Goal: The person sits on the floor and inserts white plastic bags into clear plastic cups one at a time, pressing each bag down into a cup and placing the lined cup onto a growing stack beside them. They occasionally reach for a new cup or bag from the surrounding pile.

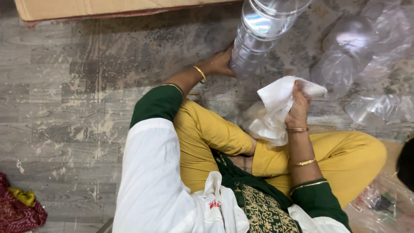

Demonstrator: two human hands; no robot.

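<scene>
Head view: nearest, the right hand (298, 105) is clenched around a crumpled white cloth (276, 110) above the yellow-trousered lap. Farther out, the left hand (220, 64) presses its fingers against a clear plastic bottle (258, 34), its top cut off by the frame. Bare grey floor (64, 86) lies open leftward; a cardboard box (108, 7) edges the far side, crinkled clear plastic wrap (371, 56) to the right.

Head camera, steep downward view, close over lap

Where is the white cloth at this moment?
In the head view, the white cloth is right of centre, gripped by the right hand, just below the clear plastic jar.
</scene>
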